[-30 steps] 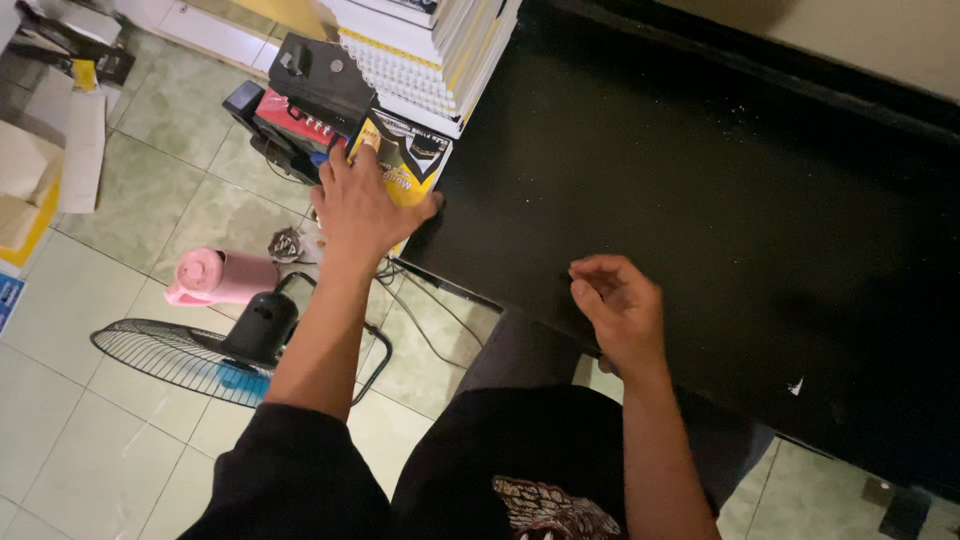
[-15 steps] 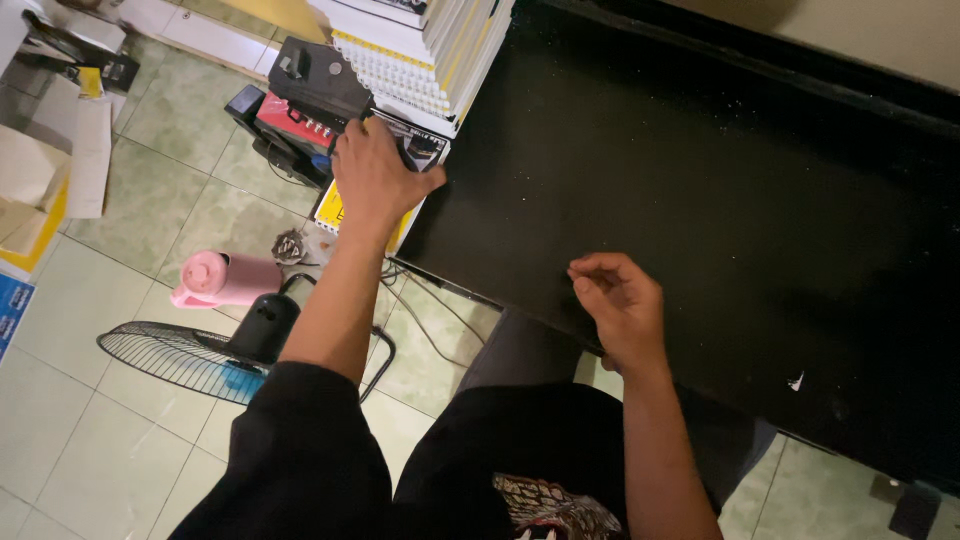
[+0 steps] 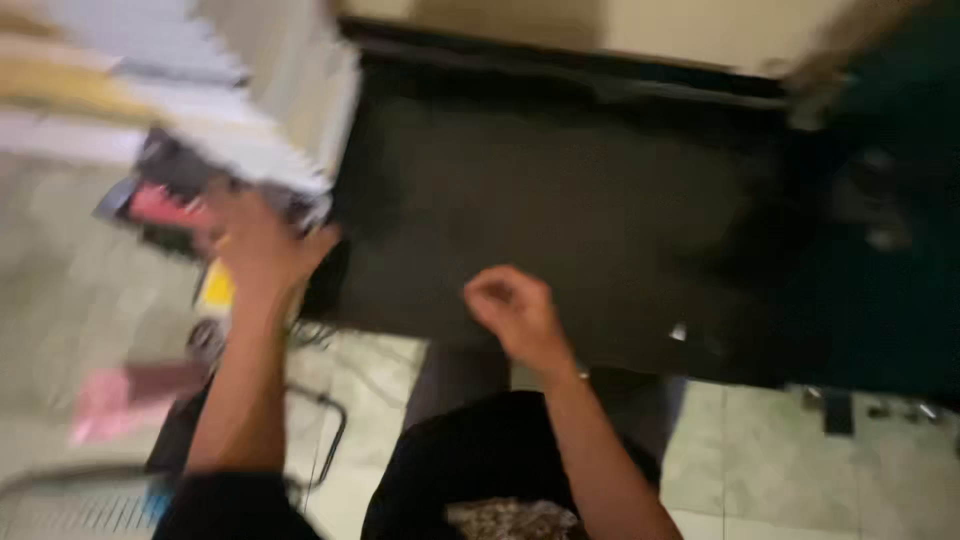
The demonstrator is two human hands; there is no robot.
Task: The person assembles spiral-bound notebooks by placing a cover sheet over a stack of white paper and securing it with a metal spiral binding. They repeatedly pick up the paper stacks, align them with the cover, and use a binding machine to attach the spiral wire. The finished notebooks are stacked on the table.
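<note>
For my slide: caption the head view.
Left hand on a yellow pack beside the black table; right hand curled above it.

Dim indoor light; heavy motion blur smears the whole view.

There is a single view, from a camera worn on the person's head, looking steeply down past the chest and lap. It faces a black table [image 3: 560, 200] that fills the middle and far part of the frame, with a pale wall at the far edge and tiled floor [image 3: 740, 450] near and to the left. Both forearms reach in from the near edge, close to the lens. The whole picture is smeared by motion blur, so fine detail is lost.
</note>
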